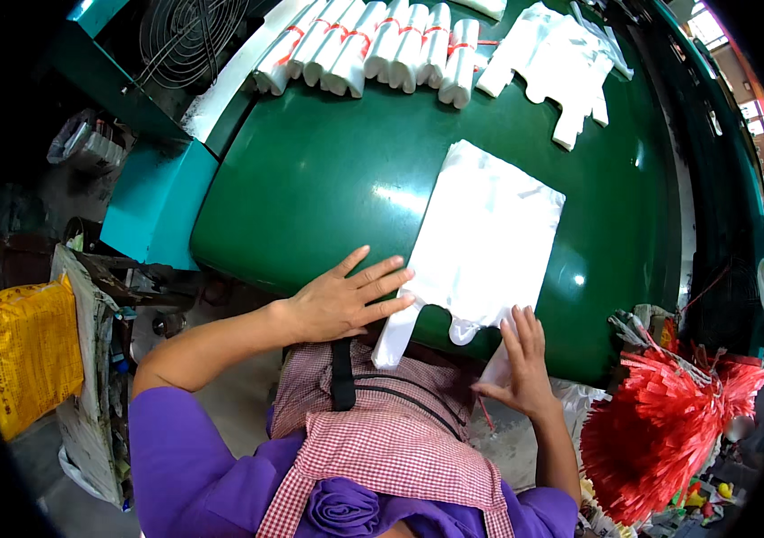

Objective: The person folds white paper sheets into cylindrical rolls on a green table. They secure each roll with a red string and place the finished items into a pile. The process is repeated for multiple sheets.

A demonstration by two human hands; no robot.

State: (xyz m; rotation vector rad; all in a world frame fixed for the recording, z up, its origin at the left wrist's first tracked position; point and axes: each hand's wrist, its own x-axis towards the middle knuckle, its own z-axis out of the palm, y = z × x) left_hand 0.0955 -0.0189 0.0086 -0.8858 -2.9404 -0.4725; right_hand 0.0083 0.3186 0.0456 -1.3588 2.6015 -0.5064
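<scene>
A flat stack of white plastic T-shirt bags [489,233] lies on the green table, its two handle strips hanging over the near edge. My left hand [346,291] is open, fingers spread, with the fingertips at the left edge of the stack just above the left handle. On the other side, my right hand [525,363] is also open, its fingers stretched out along the right handle at the table edge. Between the hands, a rounded cut-out and a small tab show at the bags' near end.
Along the table's [310,179] far side lie several rolled bag bundles [386,45] tied with red strips. A looser pile of white bags [552,54] lies at the far right. Red plastic strips [651,430] hang at the near right corner. A teal metal box [153,202] adjoins the left side.
</scene>
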